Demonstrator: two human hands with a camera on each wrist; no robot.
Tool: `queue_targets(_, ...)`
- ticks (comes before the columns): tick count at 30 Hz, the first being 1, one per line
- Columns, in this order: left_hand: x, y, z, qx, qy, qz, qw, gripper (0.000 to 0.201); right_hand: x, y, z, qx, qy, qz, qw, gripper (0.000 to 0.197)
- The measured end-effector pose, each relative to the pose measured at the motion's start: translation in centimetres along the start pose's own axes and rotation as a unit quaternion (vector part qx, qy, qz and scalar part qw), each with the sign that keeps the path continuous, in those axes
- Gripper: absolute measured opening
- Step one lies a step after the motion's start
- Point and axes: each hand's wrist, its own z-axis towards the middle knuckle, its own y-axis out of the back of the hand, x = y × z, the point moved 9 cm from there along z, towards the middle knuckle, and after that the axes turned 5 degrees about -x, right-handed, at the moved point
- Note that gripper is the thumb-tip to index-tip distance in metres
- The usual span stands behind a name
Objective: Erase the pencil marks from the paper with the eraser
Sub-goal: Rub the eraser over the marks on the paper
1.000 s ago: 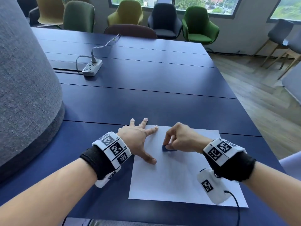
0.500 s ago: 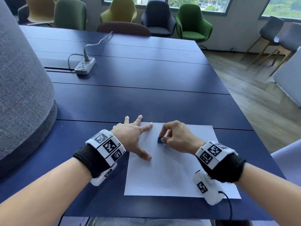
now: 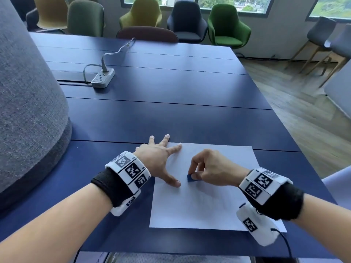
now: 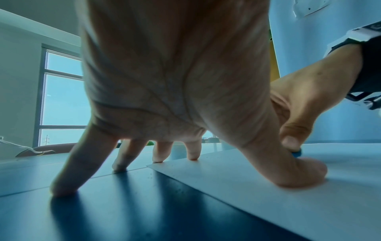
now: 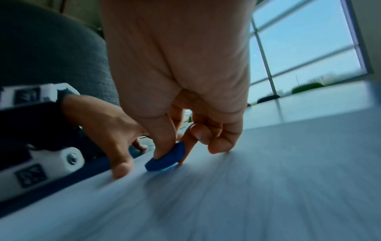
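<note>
A white sheet of paper (image 3: 205,198) is laid flat near the front edge of a dark blue table (image 3: 171,118). Its left edge is pinned by the left hand (image 3: 158,160), fingers spread straight; thumb and index finger are pressed on the sheet, the other fingertips on the bare tabletop beyond its corner. A small blue eraser (image 3: 190,177) is pinched by the right hand (image 3: 212,168) and pressed to the paper just beside the left thumb. Open paper is left toward the right and near edges. A white power strip (image 3: 103,78) is seen far back.
</note>
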Motion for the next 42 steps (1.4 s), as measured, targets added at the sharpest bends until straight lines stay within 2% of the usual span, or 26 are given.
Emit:
queue_targets(3, -0.1, 0.1, -0.3, -0.019, -0.008, -0.01, 1.0, 0.123, -0.2, 0.8, 1.0, -0.027, 0.001, -0.009, 1.0, 0.008)
queue_targets(6, -0.7, 0.1, -0.7, -0.031, -0.034, -0.024, 0.999, 0.115, -0.5, 0.6, 1.0, -0.02, 0.001, -0.002, 1.0, 0.01)
queue_targets(12, -2.4, 0.8, -1.9, -0.085, -0.102, -0.018, 0.991, 0.085, -0.3, 0.5, 0.5, 0.002, 0.014, -0.017, 1.0, 0.014)
queue_targets(13, -2.5, 0.7, -2.0, -0.08, -0.111, -0.015, 0.99, 0.085, -0.3, 0.5, 0.6, 0.004, 0.016, -0.019, 1.0, 0.014)
queue_targets(17, -2.1, -0.3, -2.2, -0.024, -0.112, -0.014, 0.993, 0.113, -0.4, 1.5, 1.4, -0.016, 0.023, -0.014, 1.0, 0.01)
queue_targets(19, -2.0, -0.4, -2.2, -0.005, -0.11, -0.012, 0.994, 0.119, -0.7, 1.9, 1.9, -0.034, 0.019, -0.009, 0.999, 0.011)
queue_targets(22, -1.8, -0.5, -2.0, 0.001, -0.109, -0.014, 0.994, 0.121, -0.8, 1.5, 1.4, -0.033, 0.02, 0.004, 0.999, 0.01)
queue_targets(26, -1.8, -0.8, -2.1, 0.011, -0.11, -0.017, 0.994, 0.126, 0.1, -0.2, -0.1, 0.028, 0.041, -0.001, 0.999, 0.009)
queue_targets(31, -1.8, -1.1, -2.4, 0.035, -0.108, -0.008, 0.993, 0.133, -0.7, 1.4, 1.2, -0.039, 0.021, 0.018, 0.999, 0.013)
queue_targets(35, -1.9, -1.0, -2.5, 0.037, -0.106, -0.007, 0.994, 0.133, 0.3, -0.8, -0.5, 0.039, 0.043, 0.002, 0.998, 0.011)
queue_targets(40, -1.9, -1.0, -2.5, 0.041, -0.104, -0.01, 0.994, 0.133, -0.2, 0.9, 0.6, -0.037, 0.021, 0.018, 0.999, 0.013)
queue_targets(42, -1.9, -1.0, -2.6, 0.043, -0.103, -0.015, 0.994, 0.133, 0.3, -0.2, -0.3, 0.004, 0.033, 0.018, 0.999, 0.013)
